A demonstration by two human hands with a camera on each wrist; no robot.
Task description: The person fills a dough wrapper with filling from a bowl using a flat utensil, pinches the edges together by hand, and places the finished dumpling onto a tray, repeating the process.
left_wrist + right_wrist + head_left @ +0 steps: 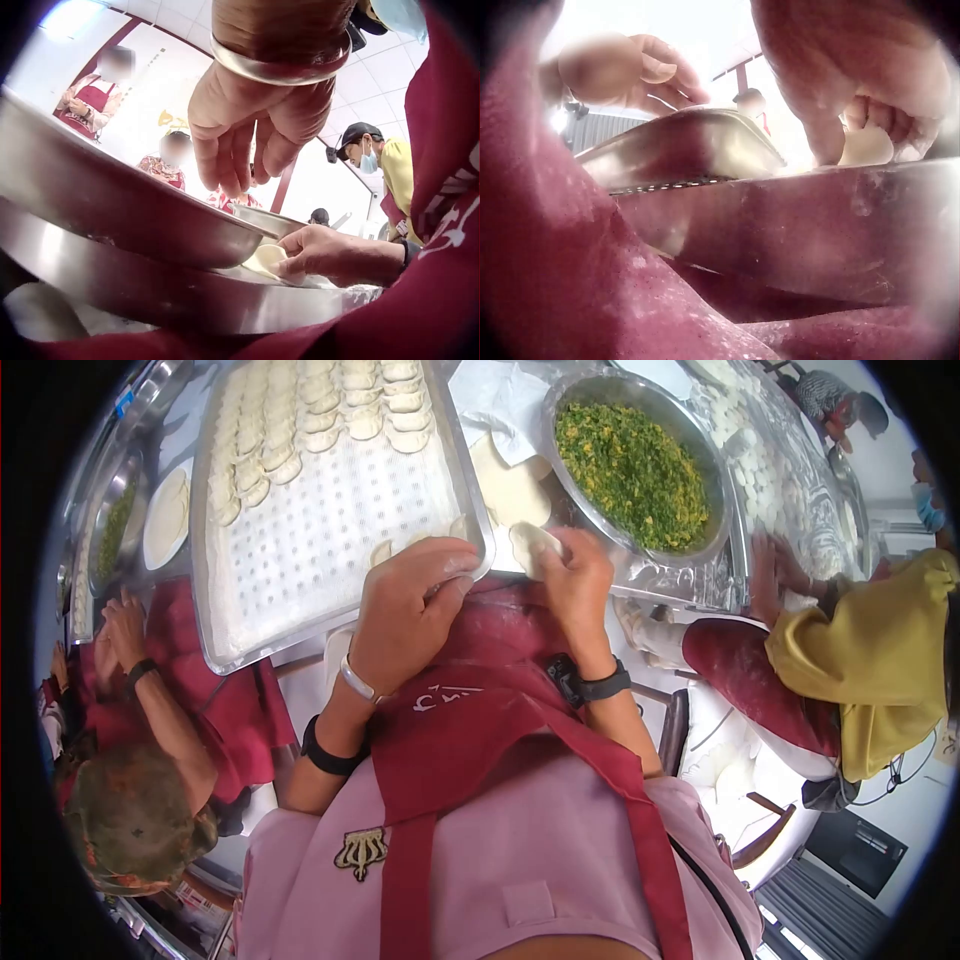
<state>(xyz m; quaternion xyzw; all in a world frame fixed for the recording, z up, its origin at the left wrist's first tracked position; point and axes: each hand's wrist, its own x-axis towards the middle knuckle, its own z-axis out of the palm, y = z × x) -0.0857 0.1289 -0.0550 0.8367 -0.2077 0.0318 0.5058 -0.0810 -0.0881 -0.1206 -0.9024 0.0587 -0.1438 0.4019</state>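
Observation:
The right hand (580, 575) pinches a round pale dough wrapper (530, 547) between thumb and fingers, beside a stack of wrappers (512, 488). In the left wrist view that wrapper (265, 260) hangs from the right hand (330, 256) at the table edge. Over the near right corner of the perforated tray (290, 550) is the left hand (410, 605), its fingers bent loosely downward. A dumpling (381, 552) shows on the tray next to it. Seen from the left wrist, the left hand (255, 112) has relaxed fingers with no object visible in them.
Rows of dumplings (322, 400) fill the tray's far part. A large metal bowl (722, 490) of chopped green and yellow filling (635, 475) stands behind the right hand. White cloth (500, 405) lies beyond the wrappers. People work on both sides; a plate of wrappers (167, 520) is at left.

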